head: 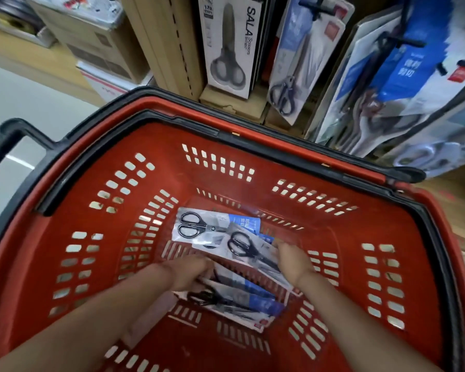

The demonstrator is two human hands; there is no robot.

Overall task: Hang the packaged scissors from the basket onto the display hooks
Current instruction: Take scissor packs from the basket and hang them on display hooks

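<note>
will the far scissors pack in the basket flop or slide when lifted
The far pack looks like thin card, so probably bends a little. Its scissors likely weight one end. Its glossy face may slide against the neighbouring pack.

At 12 o'clock a white box [227, 47] reads "SALA" in large black letters down its side, with smaller "Scissors" beside it and "170 mm" in its top corner. At 2 o'clock a hanging blue card [411, 68] bears white Chinese characters, too blurred to read. Blue labels on the packs [242, 222] in the basket [333, 264] carry print too small to read.
</note>
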